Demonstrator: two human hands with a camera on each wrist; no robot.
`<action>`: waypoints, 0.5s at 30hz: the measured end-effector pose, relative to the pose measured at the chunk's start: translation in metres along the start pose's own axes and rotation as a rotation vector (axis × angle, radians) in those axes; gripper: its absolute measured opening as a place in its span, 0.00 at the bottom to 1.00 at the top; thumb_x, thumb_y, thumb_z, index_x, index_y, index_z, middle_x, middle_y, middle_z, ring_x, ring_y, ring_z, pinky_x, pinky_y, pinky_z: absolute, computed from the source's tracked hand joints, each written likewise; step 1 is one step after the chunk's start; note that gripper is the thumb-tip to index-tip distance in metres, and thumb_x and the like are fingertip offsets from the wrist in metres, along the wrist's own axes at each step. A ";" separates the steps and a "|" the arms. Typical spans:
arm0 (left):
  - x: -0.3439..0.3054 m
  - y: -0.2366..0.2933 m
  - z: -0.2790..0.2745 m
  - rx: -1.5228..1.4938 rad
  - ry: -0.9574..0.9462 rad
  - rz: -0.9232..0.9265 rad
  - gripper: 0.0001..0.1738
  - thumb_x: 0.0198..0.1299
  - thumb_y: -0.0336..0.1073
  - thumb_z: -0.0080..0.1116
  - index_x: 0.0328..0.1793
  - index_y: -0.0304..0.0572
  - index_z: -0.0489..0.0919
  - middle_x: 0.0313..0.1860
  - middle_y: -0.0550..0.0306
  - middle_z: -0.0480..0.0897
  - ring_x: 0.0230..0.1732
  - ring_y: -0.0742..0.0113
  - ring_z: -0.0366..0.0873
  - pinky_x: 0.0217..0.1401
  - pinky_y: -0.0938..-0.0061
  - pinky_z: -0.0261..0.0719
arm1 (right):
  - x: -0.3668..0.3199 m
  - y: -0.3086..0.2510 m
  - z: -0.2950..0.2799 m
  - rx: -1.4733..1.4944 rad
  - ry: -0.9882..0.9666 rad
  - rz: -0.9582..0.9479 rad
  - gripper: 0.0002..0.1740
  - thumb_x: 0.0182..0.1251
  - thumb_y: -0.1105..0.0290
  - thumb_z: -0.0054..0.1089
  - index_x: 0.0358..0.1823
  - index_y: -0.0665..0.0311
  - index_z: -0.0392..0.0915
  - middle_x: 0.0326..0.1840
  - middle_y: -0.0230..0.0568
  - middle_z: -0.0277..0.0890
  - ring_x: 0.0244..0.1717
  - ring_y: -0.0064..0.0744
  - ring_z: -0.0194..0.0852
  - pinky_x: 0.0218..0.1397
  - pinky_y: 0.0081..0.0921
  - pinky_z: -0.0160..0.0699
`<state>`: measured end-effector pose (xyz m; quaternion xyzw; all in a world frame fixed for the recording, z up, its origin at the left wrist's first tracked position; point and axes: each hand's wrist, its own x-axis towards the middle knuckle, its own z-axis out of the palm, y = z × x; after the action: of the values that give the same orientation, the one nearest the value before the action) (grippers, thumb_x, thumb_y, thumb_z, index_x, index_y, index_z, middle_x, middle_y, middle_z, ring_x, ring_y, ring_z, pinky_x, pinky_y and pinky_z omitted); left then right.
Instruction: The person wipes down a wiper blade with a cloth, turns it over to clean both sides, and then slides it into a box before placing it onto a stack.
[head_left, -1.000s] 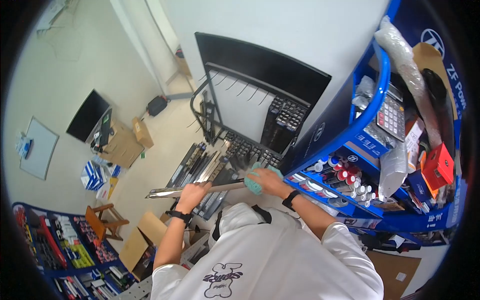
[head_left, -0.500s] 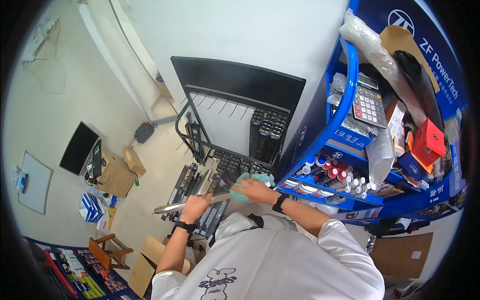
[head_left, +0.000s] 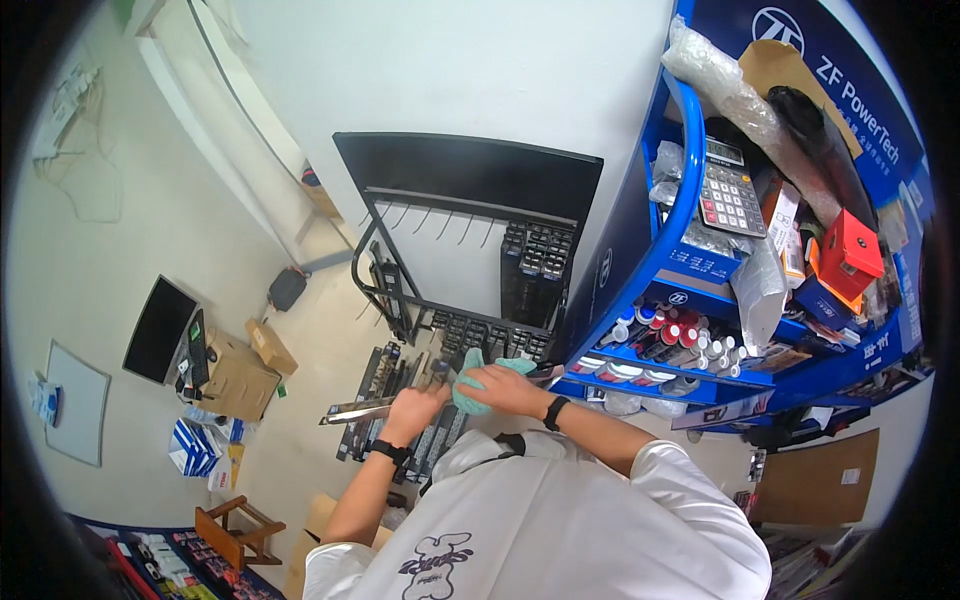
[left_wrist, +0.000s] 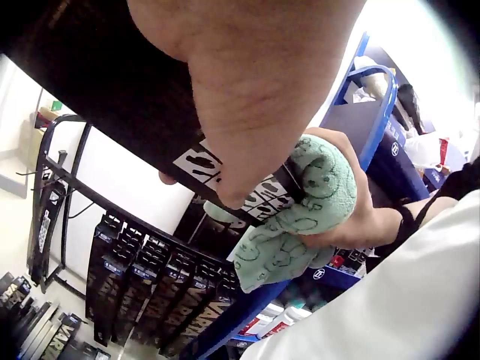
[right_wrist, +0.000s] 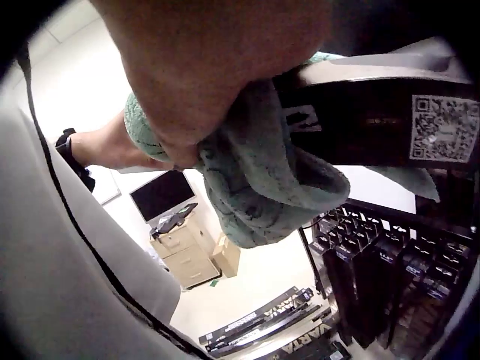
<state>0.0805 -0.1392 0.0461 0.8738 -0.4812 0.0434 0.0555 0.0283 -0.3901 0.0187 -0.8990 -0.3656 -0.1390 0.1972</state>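
A long, narrow black box extends across the front of the body. White block lettering shows on its face in the left wrist view, and a QR code near one end in the right wrist view. My left hand grips the box along its length, thumb over the lettered face. My right hand clutches a green patterned cloth, wrapped against the box to the right of the left hand. Folds of the cloth hang below the box in the right wrist view, hiding part of it.
A black display rack stands ahead, with dark VARTA packages hanging low on it. More long packages lie below. At right rises a blue shelf unit holding bottles, a calculator and a red box.
The right hand with the cloth has moved left along the box, closer to the left hand. The left hand has shifted slightly right and down in the view as the head camera turned.
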 end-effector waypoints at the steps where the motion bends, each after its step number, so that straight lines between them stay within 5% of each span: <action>1: -0.001 -0.001 0.000 -0.005 0.029 0.016 0.05 0.60 0.33 0.56 0.42 0.45 0.78 0.35 0.55 0.85 0.31 0.57 0.86 0.30 0.64 0.83 | -0.003 0.003 0.003 -0.001 0.000 0.004 0.27 0.63 0.72 0.55 0.66 0.54 0.72 0.62 0.47 0.72 0.56 0.47 0.77 0.60 0.41 0.77; 10: -0.031 -0.041 -0.006 -0.048 -0.019 -0.031 0.06 0.58 0.32 0.58 0.42 0.46 0.77 0.34 0.55 0.85 0.34 0.56 0.86 0.35 0.62 0.84 | -0.039 0.028 -0.016 -0.079 -0.036 0.126 0.34 0.53 0.78 0.62 0.65 0.54 0.73 0.61 0.48 0.75 0.58 0.50 0.78 0.60 0.44 0.78; 15: -0.032 -0.067 -0.005 -0.107 -0.015 -0.031 0.14 0.59 0.40 0.62 0.47 0.44 0.79 0.38 0.52 0.84 0.41 0.53 0.85 0.40 0.60 0.84 | -0.038 0.034 -0.021 -0.102 0.010 0.143 0.34 0.50 0.81 0.62 0.64 0.54 0.73 0.62 0.50 0.74 0.59 0.54 0.75 0.60 0.47 0.75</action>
<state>0.1203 -0.0760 0.0433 0.8771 -0.4698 0.0104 0.0992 0.0239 -0.4442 0.0136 -0.9310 -0.2919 -0.1475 0.1622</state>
